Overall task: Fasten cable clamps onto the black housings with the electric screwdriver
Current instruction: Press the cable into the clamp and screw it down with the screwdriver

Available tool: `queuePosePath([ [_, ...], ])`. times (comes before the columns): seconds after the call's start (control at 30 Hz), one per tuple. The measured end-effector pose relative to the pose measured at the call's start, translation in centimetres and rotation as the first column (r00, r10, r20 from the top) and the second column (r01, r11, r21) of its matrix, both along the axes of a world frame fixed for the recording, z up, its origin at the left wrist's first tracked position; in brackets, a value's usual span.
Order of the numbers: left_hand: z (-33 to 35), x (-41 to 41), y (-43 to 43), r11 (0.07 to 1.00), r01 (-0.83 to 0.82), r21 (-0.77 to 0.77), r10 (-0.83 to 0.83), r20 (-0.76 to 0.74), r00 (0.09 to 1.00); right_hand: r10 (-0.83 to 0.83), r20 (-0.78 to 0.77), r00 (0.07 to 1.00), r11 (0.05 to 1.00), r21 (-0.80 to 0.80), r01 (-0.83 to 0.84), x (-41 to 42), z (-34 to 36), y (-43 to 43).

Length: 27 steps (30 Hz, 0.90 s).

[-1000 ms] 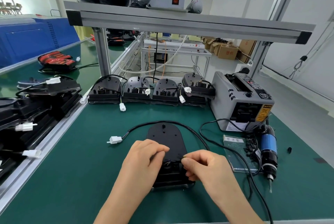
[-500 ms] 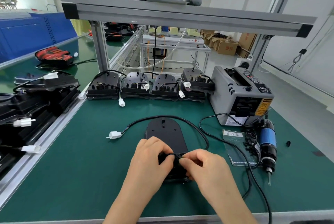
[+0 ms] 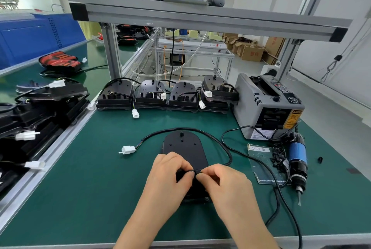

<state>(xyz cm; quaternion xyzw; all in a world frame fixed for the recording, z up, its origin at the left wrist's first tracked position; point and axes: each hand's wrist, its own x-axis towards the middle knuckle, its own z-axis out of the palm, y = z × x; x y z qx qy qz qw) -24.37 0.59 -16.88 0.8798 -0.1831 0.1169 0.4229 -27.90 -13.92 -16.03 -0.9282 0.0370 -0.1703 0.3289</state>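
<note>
1. Both hands are kept above the near end of the black housing, laid flat on the green mat.
2. Its black cable is pinched by the curled fingers of the left hand and the right hand.
3. The electric screwdriver is laid well right of the housing.

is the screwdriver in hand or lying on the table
Lying down: the screwdriver rests flat on the table, to the right. The left hand and right hand pinch a cable over the housing.
</note>
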Motion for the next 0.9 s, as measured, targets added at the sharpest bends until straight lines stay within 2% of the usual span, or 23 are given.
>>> queuePosePath([
  [0.4,0.1,0.0,0.4,0.995,0.086,-0.059,-0.088,-0.043,0.995,-0.009,0.062,0.998,0.989,-0.144,0.018,0.4,0.3,0.0],
  [0.57,0.0,0.1,0.4,0.992,0.098,-0.077,-0.101,-0.041,0.994,0.083,0.113,0.99,0.954,-0.296,-0.046,1.0,0.7,-0.8],
  [0.73,0.8,0.4,0.8,0.989,0.114,-0.091,-0.127,-0.154,0.98,0.119,0.141,0.983,0.967,-0.242,-0.082,1.2,0.9,-1.0],
  [0.83,1.8,0.9,0.8,0.979,0.118,-0.167,-0.155,-0.232,0.96,0.147,0.062,0.987,0.969,-0.209,-0.131,1.6,1.0,-1.4],
  [0.9,2.2,1.3,0.4,0.984,0.109,-0.14,-0.144,-0.275,0.951,0.163,0.005,0.987,0.967,-0.197,-0.159,1.7,1.2,-1.7],
])
